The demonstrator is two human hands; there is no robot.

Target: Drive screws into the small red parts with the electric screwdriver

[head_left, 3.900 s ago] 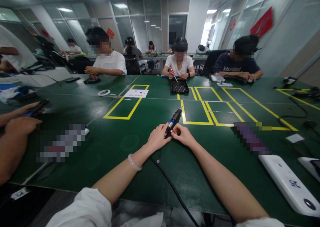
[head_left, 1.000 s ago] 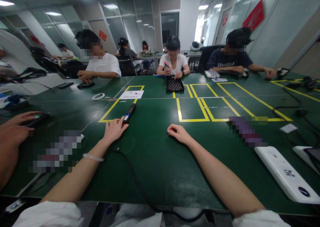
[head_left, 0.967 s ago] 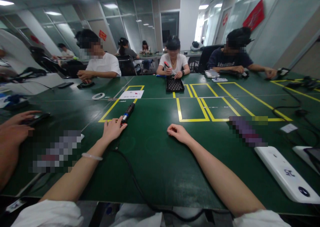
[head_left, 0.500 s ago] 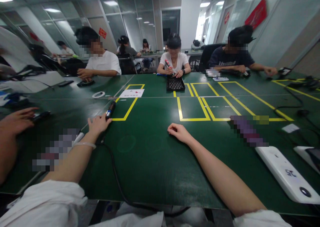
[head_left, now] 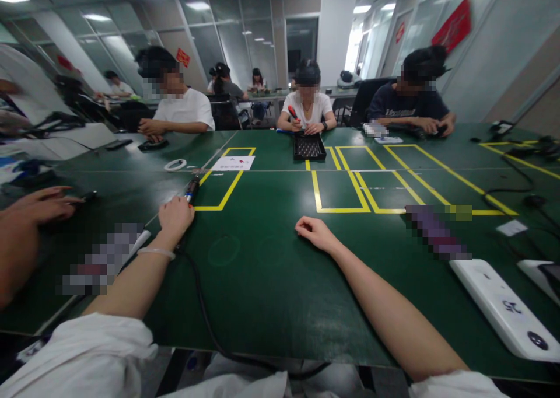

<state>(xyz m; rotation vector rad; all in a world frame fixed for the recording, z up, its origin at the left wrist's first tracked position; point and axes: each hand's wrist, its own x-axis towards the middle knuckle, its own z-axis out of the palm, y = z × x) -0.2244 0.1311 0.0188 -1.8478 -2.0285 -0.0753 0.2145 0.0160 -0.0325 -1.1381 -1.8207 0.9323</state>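
At the left of the green table (head_left: 262, 304), my left hand (head_left: 175, 217) is curled around the lower end of a dark electric screwdriver (head_left: 191, 189) with a blue band. The hand hides its grip end; the shaft points away from me, beside the corner of a yellow tape outline (head_left: 210, 208). A black cable (head_left: 199, 293) runs from below this hand to the table's front edge. On the tabletop right of the middle, my right hand (head_left: 315, 233) rests on its side with fingers folded in, and no object shows in it.
A power bank (head_left: 503, 307) lies at right beside a blurred-out phone-like object (head_left: 437, 233). Another blurred-out object (head_left: 107, 258) lies near my left forearm. Close by on the left are another person's hands (head_left: 39, 211). A co-worker opposite works over a black tray (head_left: 309, 148). Paper (head_left: 233, 163) lies ahead.
Both hands were at the screwdriver earlier; my right hand has let go and now rests. My left hand has moved the screwdriver left, and its fingers, spread half a second ago, are now drawn in.
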